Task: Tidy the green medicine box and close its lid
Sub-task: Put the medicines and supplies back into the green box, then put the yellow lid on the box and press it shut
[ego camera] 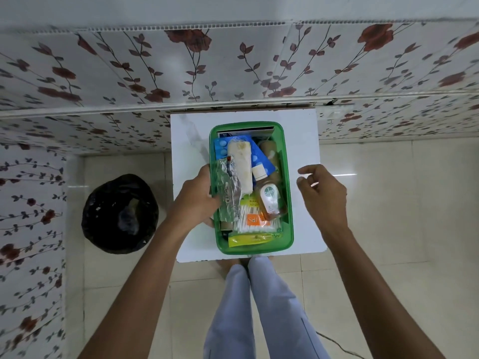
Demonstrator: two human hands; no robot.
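Note:
The green medicine box [288, 203] stands open on a small white table [303, 141]. It is crowded with a white bandage roll [242, 164], a blue blister pack [223, 149], a Dettol bottle [269, 200], a pack of cotton swabs [255, 221] and a yellow packet [248, 239]. My left hand [194, 195] is at the box's left wall, gripping a crumpled silver foil strip [228, 193] that lies over the contents. My right hand [321, 193] hovers just right of the box, fingers spread, holding nothing. No lid shows in the view.
A bin lined with a black bag [120, 213] stands on the tiled floor left of the table. A floral-patterned wall runs behind and to the left. My legs [259, 307] are at the table's near edge.

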